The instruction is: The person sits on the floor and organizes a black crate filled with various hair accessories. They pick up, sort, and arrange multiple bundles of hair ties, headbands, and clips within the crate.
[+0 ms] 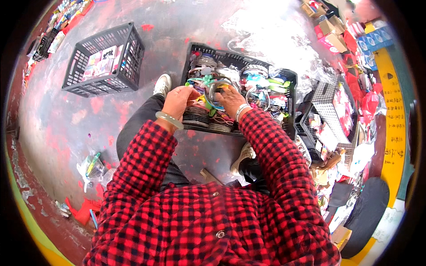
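Red-and-black checked sleeves reach far toward a black slatted plastic crate packed with coloured headbands. Left hand and right hand each pinch a clear plastic hoop between them, fingers closed round it, lifting it clear of the bundles below.

this looks like a stockroom or wholesale stall floor for small goods. black plastic crates stand on a worn, red-stained concrete floor, one crate packed with hairbands and hoops. cardboard boxes, clear plastic wrapping and packaged wares pile up along the right side.
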Motion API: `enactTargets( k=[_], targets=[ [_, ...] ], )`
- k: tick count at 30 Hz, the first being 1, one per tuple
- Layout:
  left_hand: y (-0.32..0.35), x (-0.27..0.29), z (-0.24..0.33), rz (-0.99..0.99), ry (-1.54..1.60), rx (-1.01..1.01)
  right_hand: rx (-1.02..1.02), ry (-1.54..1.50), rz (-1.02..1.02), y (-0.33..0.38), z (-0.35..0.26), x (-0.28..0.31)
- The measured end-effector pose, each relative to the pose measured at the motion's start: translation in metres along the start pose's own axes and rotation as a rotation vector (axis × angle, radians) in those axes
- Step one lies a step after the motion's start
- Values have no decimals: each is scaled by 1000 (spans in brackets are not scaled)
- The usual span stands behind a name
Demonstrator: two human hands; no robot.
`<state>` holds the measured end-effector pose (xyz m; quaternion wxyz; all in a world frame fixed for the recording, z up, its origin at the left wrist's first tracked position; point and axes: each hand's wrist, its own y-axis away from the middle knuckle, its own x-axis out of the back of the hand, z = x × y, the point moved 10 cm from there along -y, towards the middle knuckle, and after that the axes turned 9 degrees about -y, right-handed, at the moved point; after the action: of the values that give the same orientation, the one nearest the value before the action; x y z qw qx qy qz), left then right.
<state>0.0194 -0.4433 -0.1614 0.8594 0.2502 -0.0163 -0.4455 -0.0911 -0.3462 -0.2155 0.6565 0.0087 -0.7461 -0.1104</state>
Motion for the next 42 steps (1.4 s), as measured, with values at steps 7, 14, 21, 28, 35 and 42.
enactTargets(
  k=[7, 14, 21, 28, 35, 42],
  targets=[
    [7, -11, 15, -180, -92, -91, 61, -28, -136, 14, 6, -12],
    [0, -26, -5, -246, -207, -78, 69, -154, 60, 23, 8, 30],
    [-12, -40, -23, -240, -329, -129, -83, -391, 279, 17, 44, 80],
    [-35, -56, -55, -210, -774, -206, -304, -755, 451, 29, 80, 109],
    [-74, -55, -131, 77, -1122, 16, -276, -347, 662, 65, 68, 135],
    [-144, -32, -234, -48, -927, 152, -711, -550, 128, 82, 56, -58]
  ],
)
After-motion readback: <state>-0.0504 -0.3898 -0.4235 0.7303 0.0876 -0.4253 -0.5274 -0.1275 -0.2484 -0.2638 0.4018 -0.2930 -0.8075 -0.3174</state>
